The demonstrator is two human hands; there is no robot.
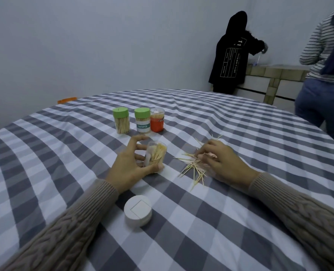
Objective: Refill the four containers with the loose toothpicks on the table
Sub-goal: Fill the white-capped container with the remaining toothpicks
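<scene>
Head view: the left hand [132, 164] curls round an open clear jar [156, 154], thumb at its near base and fingers behind it, holding it tilted on the checked cloth [240, 212]. The jar is partly filled with toothpicks. The right hand [218, 161] rests palm down on the loose toothpicks [191, 169], its fingers bent and pinching at a few of them; how many it holds cannot be told. The pile spreads under and to the left of that hand, just right of the jar, with some sticks poking out beyond the knuckles.

Farther back stand three closed containers in a row, touching or nearly so: a green-lidded jar [121, 122], a second green-lidded one with a label [142, 122], and an orange jar [157, 122] with a clear top. All three show toothpicks inside.

A white lid [138, 210] lies flat near the left sleeve, apart from the jar.

At the far right, two people stand by a counter [275, 73].
</scene>
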